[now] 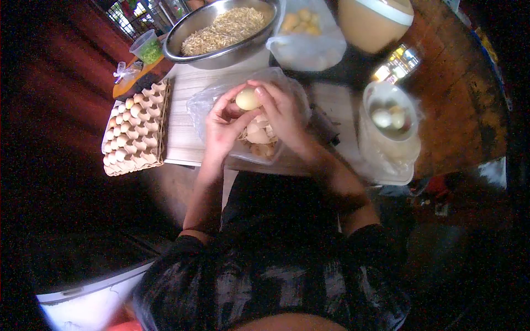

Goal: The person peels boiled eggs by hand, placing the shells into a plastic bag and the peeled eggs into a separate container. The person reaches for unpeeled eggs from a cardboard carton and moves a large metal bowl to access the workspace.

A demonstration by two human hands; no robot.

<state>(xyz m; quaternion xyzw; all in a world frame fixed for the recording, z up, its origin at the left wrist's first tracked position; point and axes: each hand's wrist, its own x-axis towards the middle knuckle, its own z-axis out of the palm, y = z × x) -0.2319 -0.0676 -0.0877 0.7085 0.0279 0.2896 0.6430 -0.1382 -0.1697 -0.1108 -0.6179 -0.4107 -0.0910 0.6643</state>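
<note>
A pale yellowish egg (pixel 248 100) sits between my two hands, above a clear plastic bag (pixel 200 105) on the table. My left hand (pixel 223 122) is closed around the egg's left and lower side. From the right, my right hand (pixel 280 113) grips the same egg, with fingers and thumb bent against it. Below the hands, broken eggshells (pixel 258 134) lie in a heap on the bag. Whether any shell still clings to the egg's hidden side cannot be seen.
A carton tray (pixel 149 132) of eggs stands left. Behind are a metal basin (pixel 182 59) of grain-like husks, a plastic bag (pixel 301 52) with yellowish round things and a tan container (pixel 372 27). On the right, a white bowl (pixel 371 102) holds several pale eggs.
</note>
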